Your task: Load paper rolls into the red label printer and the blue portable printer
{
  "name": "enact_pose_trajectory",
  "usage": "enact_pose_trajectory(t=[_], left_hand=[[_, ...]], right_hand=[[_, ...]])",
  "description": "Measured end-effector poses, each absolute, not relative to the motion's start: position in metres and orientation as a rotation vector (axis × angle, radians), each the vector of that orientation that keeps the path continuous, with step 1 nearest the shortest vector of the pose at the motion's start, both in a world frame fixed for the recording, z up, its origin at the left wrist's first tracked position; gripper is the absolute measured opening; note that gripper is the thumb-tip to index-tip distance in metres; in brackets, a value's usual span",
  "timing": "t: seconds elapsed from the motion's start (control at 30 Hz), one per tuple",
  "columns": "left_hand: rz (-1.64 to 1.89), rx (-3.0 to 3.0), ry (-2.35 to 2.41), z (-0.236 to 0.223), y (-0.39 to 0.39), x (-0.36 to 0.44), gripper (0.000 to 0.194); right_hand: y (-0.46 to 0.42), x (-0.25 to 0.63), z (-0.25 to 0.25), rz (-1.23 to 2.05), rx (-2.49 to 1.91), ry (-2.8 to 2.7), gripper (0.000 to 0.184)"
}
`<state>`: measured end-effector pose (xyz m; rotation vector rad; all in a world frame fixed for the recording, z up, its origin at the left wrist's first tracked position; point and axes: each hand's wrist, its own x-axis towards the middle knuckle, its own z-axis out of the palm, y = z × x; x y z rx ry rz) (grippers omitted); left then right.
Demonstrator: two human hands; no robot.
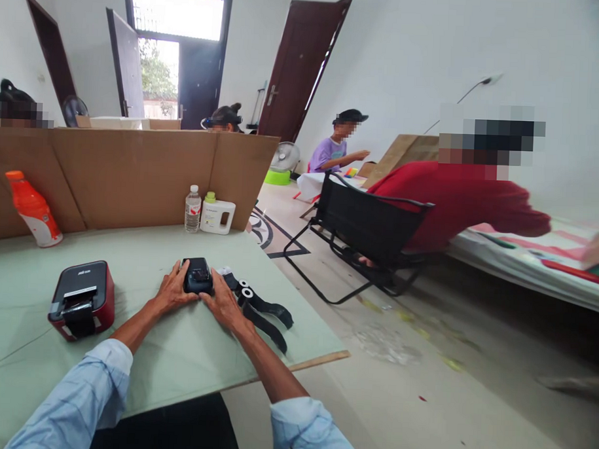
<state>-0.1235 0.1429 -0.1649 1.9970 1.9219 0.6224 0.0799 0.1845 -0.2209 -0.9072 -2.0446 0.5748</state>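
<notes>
A small black box-shaped device [197,276] sits at the middle of the table, between my two hands. My left hand [173,288] presses its left side, with the fingers along the edge and the thumb at the near side. From the right, my right hand [223,303] grips the opposite side, its thumb close to the left thumb. Black straps with white round pieces [246,293] lie beside my right hand, partly hidden behind it. To the left of my left hand stands a black and red label-printer-like machine [83,297].
An orange bottle [33,209], a clear water bottle [192,209] and a white jug [217,215] stand along a cardboard screen [139,173]. The table's right edge [319,361] is near my right forearm. A black folding chair [373,217] holds a person in red.
</notes>
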Motion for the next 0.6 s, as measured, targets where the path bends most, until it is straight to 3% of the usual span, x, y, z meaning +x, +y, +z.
enact_pose_trajectory(t=[0.2,0.4,0.6], left_hand=[[0.502,2.073,2.069,-0.176,0.110,-0.118,0.095],[0.469,2.287,2.067,-0.193,0.048,-0.104,0.059],[0.440,2.383,1.969,-0.196,-0.009,-0.087,0.056]], right_hand=[[0.154,0.084,-0.234,0.374,-0.987,-2.066,0.072],[0.130,0.092,-0.246,0.291,-1.081,-2.133,0.066],[0.101,0.111,-0.246,0.211,-1.045,-2.202,0.056]])
